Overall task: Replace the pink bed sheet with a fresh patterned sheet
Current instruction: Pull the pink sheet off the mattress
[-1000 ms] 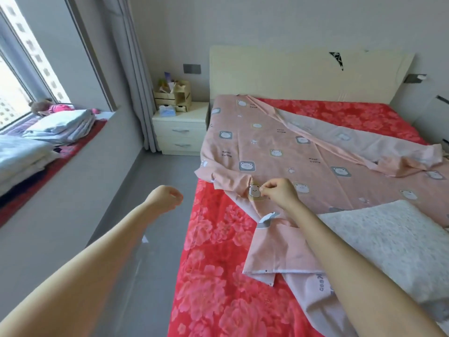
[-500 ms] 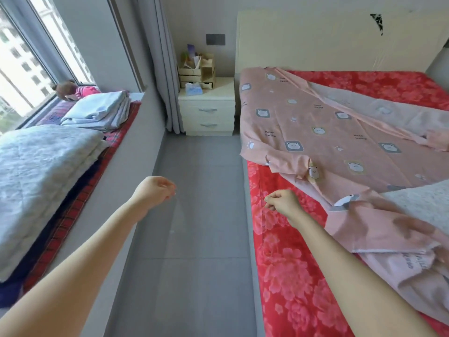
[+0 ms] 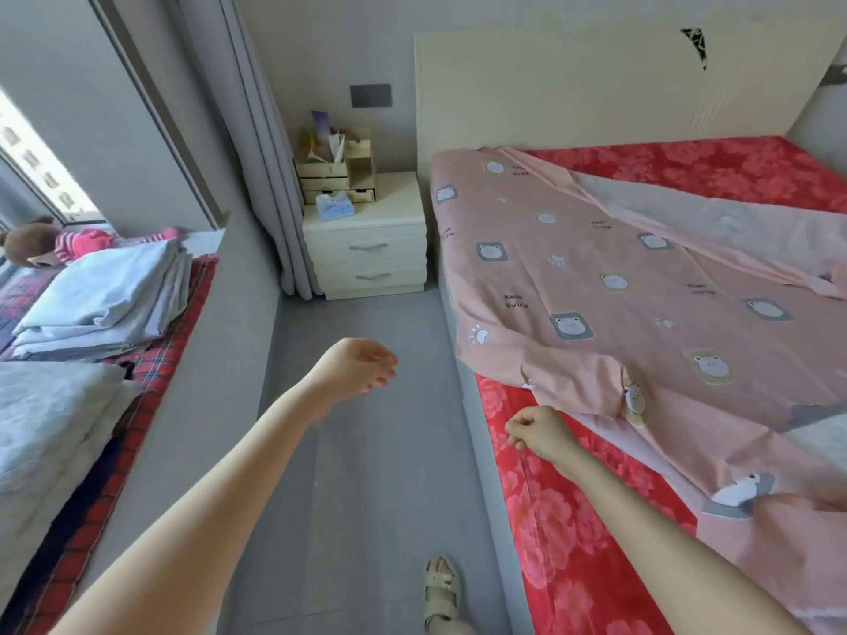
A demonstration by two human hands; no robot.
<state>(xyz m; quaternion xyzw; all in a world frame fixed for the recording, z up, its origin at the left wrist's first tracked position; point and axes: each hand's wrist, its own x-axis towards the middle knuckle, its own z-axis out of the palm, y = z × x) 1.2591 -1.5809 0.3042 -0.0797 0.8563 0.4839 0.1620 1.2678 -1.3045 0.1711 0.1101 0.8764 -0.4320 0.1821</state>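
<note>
1. Bed: takes up the right half of the view. Covered in red floral fabric. A pale wooden headboard stands against the far wall.
2. Pink patterned sheet: printed with small animal faces and lettering. It lies spread over the head end and near side of the bed. One edge is folded back on a diagonal and shows the paler underside. The near corner is rumpled and hangs slightly over the bed's left edge. Red fabric is bare beyond the fold and along the near side.
3. Grey tiled floor: runs between the bed and the window ledge.
4. Window ledge: on the left, topped with a red plaid mat.
5. Grey curtain: hangs between the ledge and the nightstand.
6. White quilt: lies on the near part of the mat.
7. Stack of folded pale linen: lies on the mat beyond the quilt.
8. Cream nightstand: two drawers, just beside the head of the bed.
9. Wooden organiser: stands on the nightstand.
10. Doll: lies behind the linen.
11. Left hand: held over the floor, palm up, fingers relaxed, holding nothing.
12. Right hand: at the bed's left edge on the red fabric, just short of the sheet's corner. Fingers curled; whether they pinch the fabric cannot be told.
13. Sandalled foot: on the floor beside the bed.
14. Blue tissue pack: in front of the organiser.
</note>
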